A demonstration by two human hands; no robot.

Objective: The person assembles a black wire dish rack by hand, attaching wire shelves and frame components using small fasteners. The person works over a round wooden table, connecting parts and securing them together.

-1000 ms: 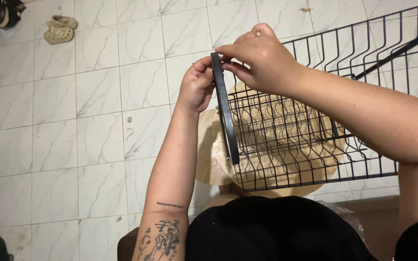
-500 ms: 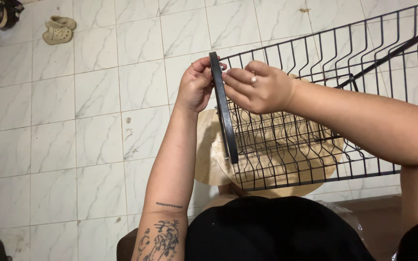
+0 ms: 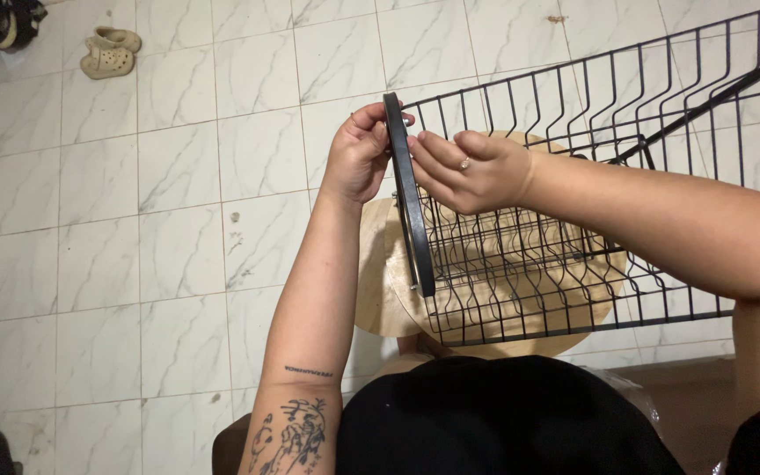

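Floor: pale marbled tiles (image 3: 178, 176); cream clogs (image 3: 109, 51) far left.
Left hand (image 3: 358, 154): fingers pinched on the upper end of the flat black bar (image 3: 410, 198).
Bar: upright against the rack's left end.
Right hand (image 3: 468, 171): fingertips pressed to the bar's inner face.
Wire dish rack (image 3: 573, 229): on a round wooden stool (image 3: 380, 281).
Risk: the bar could slip from this light pinch; the overhanging rack might tip off.
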